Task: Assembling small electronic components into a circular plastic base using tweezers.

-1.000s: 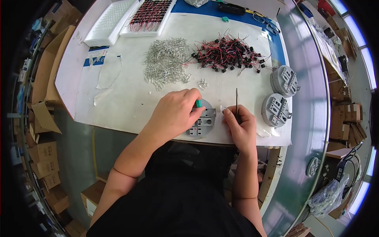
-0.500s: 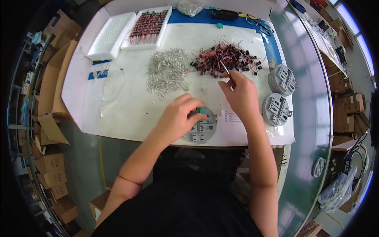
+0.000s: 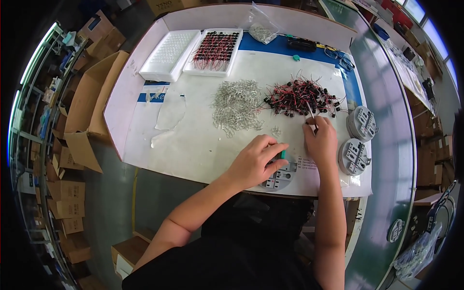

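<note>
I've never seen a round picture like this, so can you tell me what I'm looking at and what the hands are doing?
The picture comes from a wide camera on a person's head, looking down, so straight edges look bent. There is no machine here, just two bare hands. The left hand rests on a round grey fixture at the near edge of the white worktable. The right hand holds thin tweezers at a pile of small black parts with red wires. Beside it lies a pile of silvery wire bits. Two more round grey fixtures sit to the right, and two white trays at the back.
</note>
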Motion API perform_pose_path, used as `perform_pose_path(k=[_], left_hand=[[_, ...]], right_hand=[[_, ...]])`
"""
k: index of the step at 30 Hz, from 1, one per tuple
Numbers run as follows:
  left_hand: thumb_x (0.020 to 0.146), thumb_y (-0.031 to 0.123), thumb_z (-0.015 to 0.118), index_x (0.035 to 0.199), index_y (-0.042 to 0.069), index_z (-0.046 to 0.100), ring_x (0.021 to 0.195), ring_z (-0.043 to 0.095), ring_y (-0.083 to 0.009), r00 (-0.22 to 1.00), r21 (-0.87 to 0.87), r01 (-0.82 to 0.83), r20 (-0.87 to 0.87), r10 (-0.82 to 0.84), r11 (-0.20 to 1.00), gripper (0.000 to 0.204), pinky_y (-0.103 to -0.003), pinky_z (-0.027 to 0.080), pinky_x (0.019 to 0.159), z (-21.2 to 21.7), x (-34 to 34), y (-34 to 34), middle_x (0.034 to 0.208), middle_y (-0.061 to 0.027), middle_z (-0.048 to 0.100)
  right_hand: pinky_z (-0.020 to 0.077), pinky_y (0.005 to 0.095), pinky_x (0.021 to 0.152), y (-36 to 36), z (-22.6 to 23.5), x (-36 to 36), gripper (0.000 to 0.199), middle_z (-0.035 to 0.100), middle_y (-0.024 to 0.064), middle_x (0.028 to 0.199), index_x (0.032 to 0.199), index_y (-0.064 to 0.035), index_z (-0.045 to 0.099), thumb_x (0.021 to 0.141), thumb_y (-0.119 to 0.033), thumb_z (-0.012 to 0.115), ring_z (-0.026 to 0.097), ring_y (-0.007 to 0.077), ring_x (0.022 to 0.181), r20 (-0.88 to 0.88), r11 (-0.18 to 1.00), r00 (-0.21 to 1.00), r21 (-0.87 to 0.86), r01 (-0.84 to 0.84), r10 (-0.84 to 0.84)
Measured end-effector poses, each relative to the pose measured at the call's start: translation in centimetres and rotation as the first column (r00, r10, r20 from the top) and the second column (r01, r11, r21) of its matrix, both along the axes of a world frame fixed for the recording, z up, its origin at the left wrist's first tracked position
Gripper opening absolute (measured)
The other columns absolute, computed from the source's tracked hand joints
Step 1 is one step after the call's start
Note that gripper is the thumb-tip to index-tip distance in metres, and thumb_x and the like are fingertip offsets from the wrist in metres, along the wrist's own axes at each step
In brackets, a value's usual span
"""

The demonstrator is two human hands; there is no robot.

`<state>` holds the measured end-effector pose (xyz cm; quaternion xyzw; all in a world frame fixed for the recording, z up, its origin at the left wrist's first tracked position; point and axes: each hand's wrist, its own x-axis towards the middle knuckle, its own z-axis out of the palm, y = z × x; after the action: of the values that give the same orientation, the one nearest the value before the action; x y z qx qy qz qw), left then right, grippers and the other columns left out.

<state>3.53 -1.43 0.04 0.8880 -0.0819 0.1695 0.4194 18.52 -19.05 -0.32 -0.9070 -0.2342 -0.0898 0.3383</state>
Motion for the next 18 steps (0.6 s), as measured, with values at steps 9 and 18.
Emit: perform_pose_path(k=[9,18], left_hand=[[0.086,0.015,0.087,0.128,0.006,0.075,0.091,0.072,-0.0219,0.956,0.162,-0.097,0.288,0.047,0.982,0.045,-0.035,0.059,0.077,4.6,-1.7,0.6,0.113,-0.0089,0.073],[0.086,0.001,0.086,0.116,0.001,0.08,0.08,0.075,-0.0198,0.991,-0.397,0.128,0.011,-0.135,0.909,0.03,-0.029,0.06,0.073,2.4,-5.5,-1.2,0.091,-0.0097,0.078]], right_hand=[[0.0537,0.0291,0.064,-1.8,5.0,-10.7,0.022,0.074,0.0124,0.098,0.103,-0.0018,0.074,0.085,0.005,0.082,0.069,0.0175,0.075,-0.051,0.886,0.954,0.387,-0.255,0.297],[0.0559,0.0283,0.07,-4.2,2.4,-13.8,0.024,0.074,0.0118,0.102,0.103,-0.0013,0.075,0.082,0.009,0.084,0.071,0.0193,0.083,-0.122,0.733,0.882,0.614,-0.293,0.455]])
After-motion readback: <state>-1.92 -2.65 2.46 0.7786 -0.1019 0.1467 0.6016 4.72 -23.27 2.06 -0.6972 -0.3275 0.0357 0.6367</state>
